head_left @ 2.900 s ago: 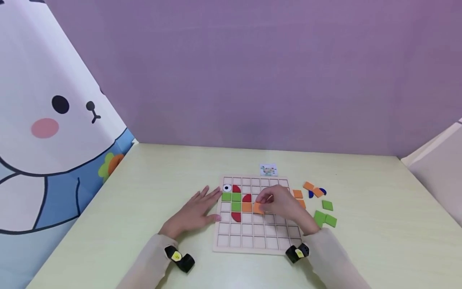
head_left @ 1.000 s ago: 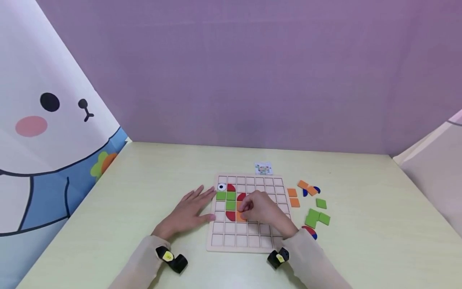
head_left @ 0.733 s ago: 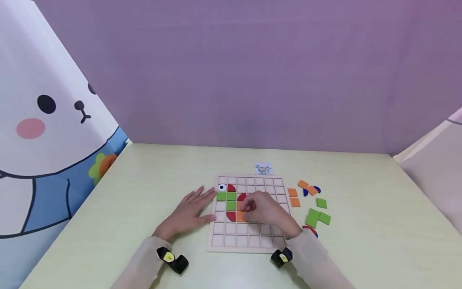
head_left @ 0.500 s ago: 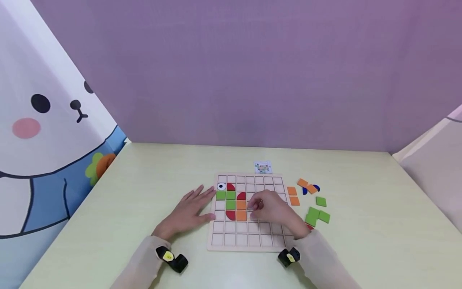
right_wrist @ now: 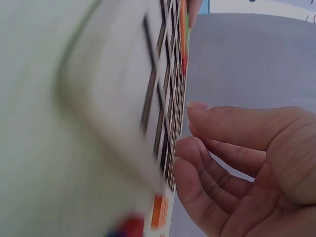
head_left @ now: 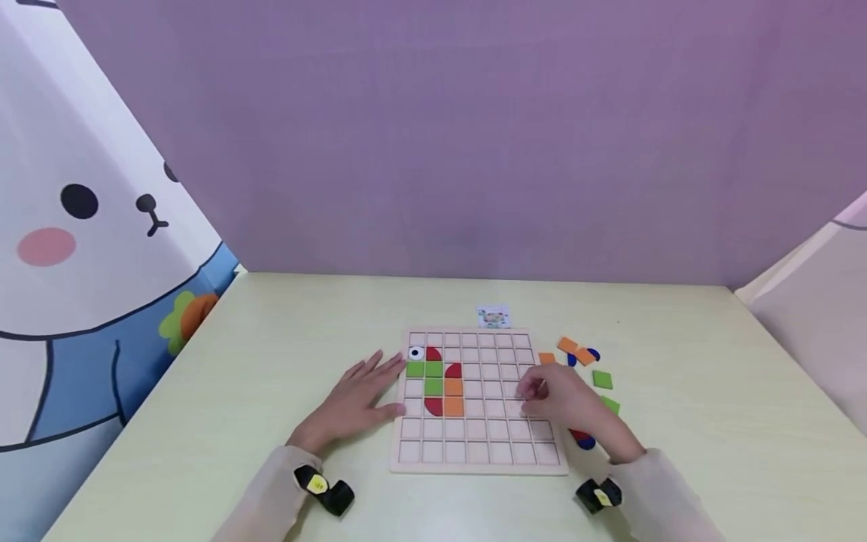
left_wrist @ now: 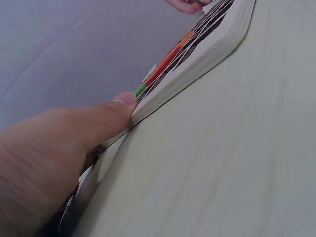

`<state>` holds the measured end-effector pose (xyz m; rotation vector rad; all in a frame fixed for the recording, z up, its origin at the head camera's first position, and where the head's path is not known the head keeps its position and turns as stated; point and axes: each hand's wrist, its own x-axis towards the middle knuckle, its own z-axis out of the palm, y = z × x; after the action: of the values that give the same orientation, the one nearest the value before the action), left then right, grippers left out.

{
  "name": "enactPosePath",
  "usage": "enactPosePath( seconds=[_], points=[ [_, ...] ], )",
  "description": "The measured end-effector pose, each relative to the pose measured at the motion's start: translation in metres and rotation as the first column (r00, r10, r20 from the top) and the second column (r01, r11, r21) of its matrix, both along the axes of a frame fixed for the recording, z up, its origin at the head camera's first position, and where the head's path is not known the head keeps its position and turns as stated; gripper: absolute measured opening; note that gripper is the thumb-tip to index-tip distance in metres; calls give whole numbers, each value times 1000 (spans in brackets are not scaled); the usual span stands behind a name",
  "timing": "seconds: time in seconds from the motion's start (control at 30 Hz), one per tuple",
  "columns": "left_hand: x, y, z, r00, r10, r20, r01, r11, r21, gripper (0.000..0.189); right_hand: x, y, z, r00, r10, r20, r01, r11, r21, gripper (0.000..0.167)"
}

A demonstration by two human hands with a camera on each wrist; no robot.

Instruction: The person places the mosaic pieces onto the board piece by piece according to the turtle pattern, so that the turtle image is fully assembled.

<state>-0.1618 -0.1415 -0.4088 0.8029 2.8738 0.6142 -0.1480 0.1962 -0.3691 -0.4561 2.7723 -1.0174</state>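
Grid board lies beneath loosely curled right grip, touching spread left grip.

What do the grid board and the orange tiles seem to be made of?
Grid board: probably wood, matte; its pale edge shows no gloss. Orange tiles: perhaps painted wood or plastic; their flat, even colour looks matte but leaves this open.

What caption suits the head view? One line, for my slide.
Left hand touching, right hand partly over a grid board bearing coloured tiles.

The gridded board is being viewed forward and down from the head, closer from both wrists.
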Motion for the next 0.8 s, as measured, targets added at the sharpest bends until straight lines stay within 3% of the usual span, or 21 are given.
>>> enactPosePath(
  seconds=[0.43, 0.8],
  points=[
    [1, 0, 0, 1000, 2, -6, -2, 1000, -5, 73, 24, 47, 3, 998, -64, 23, 62, 995, 77, 14],
    [1, -1, -1, 1000, 0, -7, 0, 1000, -3, 73, 16, 83, -4, 995, -102, -17, 103, 989, 110, 15]
  ],
)
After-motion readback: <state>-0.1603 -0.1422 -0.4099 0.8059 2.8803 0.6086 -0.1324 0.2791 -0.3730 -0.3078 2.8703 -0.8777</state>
